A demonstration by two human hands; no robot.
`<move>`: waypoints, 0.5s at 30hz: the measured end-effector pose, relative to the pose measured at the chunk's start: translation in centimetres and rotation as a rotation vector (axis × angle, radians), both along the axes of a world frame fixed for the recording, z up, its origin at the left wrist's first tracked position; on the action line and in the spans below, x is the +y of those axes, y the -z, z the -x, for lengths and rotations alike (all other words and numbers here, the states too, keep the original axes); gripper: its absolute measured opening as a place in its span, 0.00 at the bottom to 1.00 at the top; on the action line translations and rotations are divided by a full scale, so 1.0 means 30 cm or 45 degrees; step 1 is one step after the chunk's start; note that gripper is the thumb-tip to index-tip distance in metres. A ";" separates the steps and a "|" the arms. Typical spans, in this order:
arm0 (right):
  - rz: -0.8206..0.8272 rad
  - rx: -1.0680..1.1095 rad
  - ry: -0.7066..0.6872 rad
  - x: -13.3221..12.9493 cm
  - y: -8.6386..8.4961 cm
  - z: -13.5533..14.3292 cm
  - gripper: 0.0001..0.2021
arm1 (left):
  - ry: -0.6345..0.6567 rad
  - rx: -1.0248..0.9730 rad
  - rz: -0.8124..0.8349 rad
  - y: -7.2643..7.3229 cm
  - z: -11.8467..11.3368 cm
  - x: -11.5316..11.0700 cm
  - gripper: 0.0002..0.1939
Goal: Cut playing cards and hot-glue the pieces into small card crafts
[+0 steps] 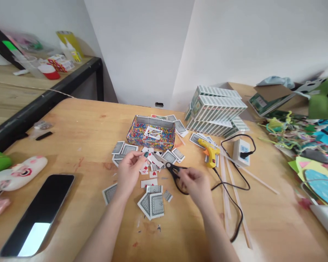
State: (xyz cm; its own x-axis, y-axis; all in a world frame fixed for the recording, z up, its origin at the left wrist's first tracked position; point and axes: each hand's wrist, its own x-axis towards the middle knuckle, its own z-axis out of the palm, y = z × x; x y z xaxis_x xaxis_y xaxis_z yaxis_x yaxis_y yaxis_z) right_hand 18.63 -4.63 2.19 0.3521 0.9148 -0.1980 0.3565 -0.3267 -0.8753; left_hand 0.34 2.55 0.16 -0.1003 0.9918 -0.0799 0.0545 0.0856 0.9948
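Note:
My left hand [129, 171] is closed in a pinch just in front of the patterned box, over loose cut cards; whatever sits between its fingertips is too small to make out. Black-handled scissors [175, 171] lie with blades pointing left toward a white card piece [156, 161]. My right hand [194, 183] has its curled fingers closed at the scissors' handle. A colourful open box [150, 142] stands beyond both hands, with a playing card [153, 133] inside it. Nearer me, cut playing cards [156, 204] lie face down, and a small red heart piece [153, 174] lies face up.
A yellow glue gun [211, 153] rests at the right, its black cable running to a white power adapter [241, 151]. Clear glue sticks [236, 189] lie beside it. Stacked striped card boxes [215, 109] stand behind. A phone [39, 214] lies at left; craft scraps [314, 138] crowd the right.

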 end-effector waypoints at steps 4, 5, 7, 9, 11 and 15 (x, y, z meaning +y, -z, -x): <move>-0.122 -0.736 0.406 0.074 0.015 -0.185 0.20 | 0.115 0.279 -0.188 -0.006 0.000 -0.013 0.09; -0.140 -0.879 0.415 0.095 0.029 -0.228 0.19 | 0.087 0.318 -0.214 -0.006 0.004 -0.014 0.11; -0.089 -1.114 0.429 0.135 0.066 -0.293 0.22 | -0.037 0.385 -0.191 -0.010 0.019 -0.010 0.16; 0.006 -1.241 0.462 0.166 0.103 -0.327 0.27 | -0.191 0.427 -0.112 -0.019 0.041 -0.003 0.20; 0.089 -1.288 0.528 0.188 0.128 -0.334 0.32 | -0.222 0.506 -0.084 -0.029 0.062 0.004 0.21; 0.230 -1.202 0.701 0.208 0.143 -0.315 0.39 | 0.087 0.933 -0.189 -0.023 0.083 0.011 0.13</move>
